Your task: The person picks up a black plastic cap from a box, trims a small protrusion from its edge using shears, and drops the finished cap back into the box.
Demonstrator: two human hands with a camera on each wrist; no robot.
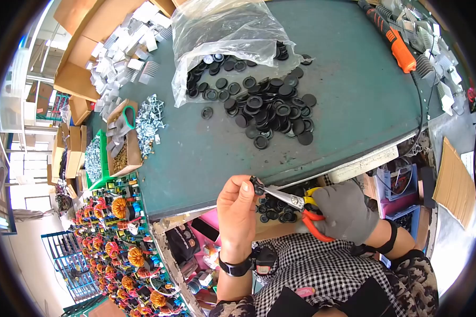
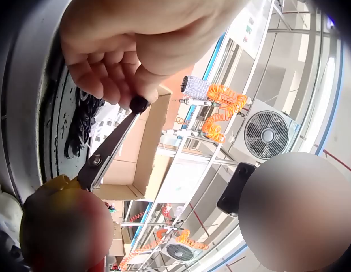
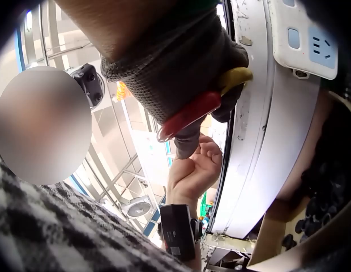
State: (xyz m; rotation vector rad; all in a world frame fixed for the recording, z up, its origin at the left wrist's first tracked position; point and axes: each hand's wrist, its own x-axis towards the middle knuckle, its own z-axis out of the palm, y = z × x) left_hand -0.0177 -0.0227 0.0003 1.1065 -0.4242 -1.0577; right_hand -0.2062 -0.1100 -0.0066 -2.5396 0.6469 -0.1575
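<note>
The bare left hand [image 1: 237, 211] pinches a small black part [image 1: 257, 185] between thumb and fingers, just off the table's front edge. In the left wrist view the same black part [image 2: 138, 104] is at the fingertips, with the blade tips of the scissors-like tool [image 2: 102, 153] against it. The gloved right hand [image 1: 346, 211] grips the tool by its red and yellow handles [image 1: 316, 227], its metal jaws pointing toward the left hand. In the right wrist view the grey glove [image 3: 175, 73] is curled round the handles; the tool's tips are hidden there.
Black round caps [image 1: 277, 108] lie piled on the green table [image 1: 185, 158] beside a clear plastic bag [image 1: 227, 31]. Below the edge is a box of black parts [image 3: 272, 226]. Screws [image 1: 150, 119], metal heat sinks [image 1: 127, 53] and circuit boards [image 1: 127, 253] are at the left.
</note>
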